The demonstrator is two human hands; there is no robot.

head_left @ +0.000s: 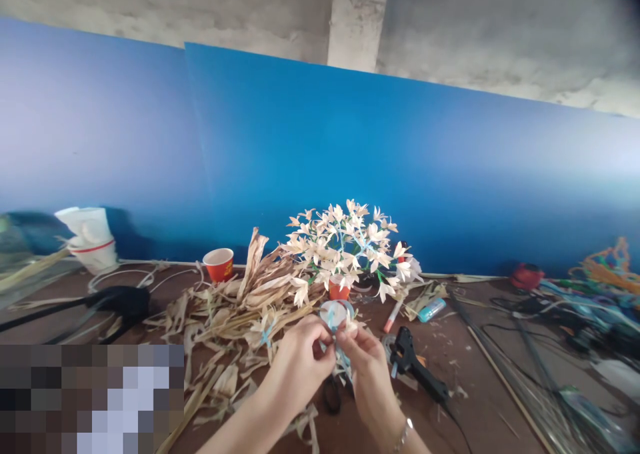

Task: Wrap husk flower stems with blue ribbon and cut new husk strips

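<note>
My left hand [303,351] and my right hand [367,357] meet over the table, fingertips close together. A small pale husk flower [350,326] is pinched between the right thumb and fingers. The left thumb and index finger are pressed together beside it; what they hold is too small to make out. Just beyond the fingertips lies a round whitish disc [336,311] with light blue on it. Behind it, a large bunch of cream husk flowers [345,241] on green and blue stems stands in a red cup [339,290]. Dark scissor-like handles [331,395] show partly below my hands.
Dry corn husks [270,281] and scraps cover the left side. A black glue gun [420,367] with its cord lies right of my hands, near a light blue packet [432,310]. Another red paper cup [219,265] stands behind. Long clear sticks [523,381] and cables lie at right.
</note>
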